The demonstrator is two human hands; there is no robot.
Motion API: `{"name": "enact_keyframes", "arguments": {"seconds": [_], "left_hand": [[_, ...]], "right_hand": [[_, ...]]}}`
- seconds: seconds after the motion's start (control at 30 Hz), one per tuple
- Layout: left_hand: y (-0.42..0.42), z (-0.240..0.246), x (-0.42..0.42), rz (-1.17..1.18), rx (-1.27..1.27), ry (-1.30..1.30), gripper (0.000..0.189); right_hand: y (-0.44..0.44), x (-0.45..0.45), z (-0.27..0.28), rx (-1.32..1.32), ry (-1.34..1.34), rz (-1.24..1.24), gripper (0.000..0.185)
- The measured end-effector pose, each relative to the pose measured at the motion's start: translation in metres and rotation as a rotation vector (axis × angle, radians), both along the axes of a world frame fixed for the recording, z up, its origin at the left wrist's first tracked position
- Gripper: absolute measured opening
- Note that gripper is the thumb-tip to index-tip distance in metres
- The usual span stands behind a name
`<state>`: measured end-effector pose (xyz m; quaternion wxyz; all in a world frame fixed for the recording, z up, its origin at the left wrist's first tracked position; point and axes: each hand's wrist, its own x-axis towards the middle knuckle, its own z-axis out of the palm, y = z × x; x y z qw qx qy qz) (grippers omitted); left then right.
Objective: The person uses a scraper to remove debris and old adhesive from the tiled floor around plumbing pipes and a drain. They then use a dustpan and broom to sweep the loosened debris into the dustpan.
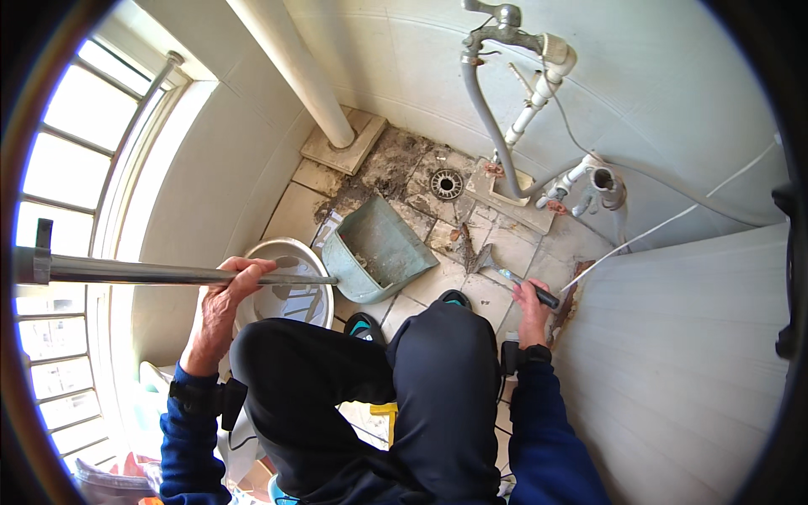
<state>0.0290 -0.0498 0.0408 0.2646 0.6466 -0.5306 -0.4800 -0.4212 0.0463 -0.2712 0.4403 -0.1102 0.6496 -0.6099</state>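
My left hand [226, 300] grips the metal handle [151, 271] of a green plastic dustpan [372, 255], above a round metal basin [325, 271]. The dustpan rests on the tiled floor with its mouth towards the right, and grey dirt lies inside it. In my right hand [532, 315] is the black handle of a scraper [505, 273]. Its flat blade touches the tiles beside a small heap of dark dirt and rusty flakes [466, 249], right of the dustpan. Water covers the bottom of the basin.
A round floor drain [447, 184] lies ahead, with caked dirt [394, 161] around it. A white pipe [315, 82] rises from a tiled block at the back. Tap [505, 19], grey hose [483, 107] and valves stand along the wall. A white panel [682, 353] with a rusty edge is close on the right.
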Motion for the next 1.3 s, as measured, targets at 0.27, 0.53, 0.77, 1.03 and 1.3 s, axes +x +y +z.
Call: {"name": "enact_keyframes", "arguments": {"seconds": [0.27, 0.53, 0.77, 1.03, 1.3], "left_hand": [[0.014, 0.012, -0.019, 0.107, -0.104, -0.012, 0.029], [0.014, -0.009, -0.023, 0.210, -0.265, 0.030, 0.024], [-0.002, -0.021, -0.031, 0.220, -0.399, 0.239, 0.025], [0.011, -0.017, -0.044, 0.249, -0.433, 0.244, 0.024], [0.034, -0.011, -0.055, 0.308, -0.399, 0.212, 0.021]], "right_hand": [[0.003, 0.000, -0.006, 0.031, -0.093, -0.091, 0.031], [-0.013, 0.006, -0.002, 0.027, -0.016, -0.055, 0.025], [-0.035, 0.014, 0.008, 0.054, 0.067, 0.013, 0.022], [-0.036, 0.017, 0.013, 0.057, 0.077, 0.015, 0.022], [-0.039, 0.018, 0.005, 0.051, 0.140, 0.055, 0.023]]}}
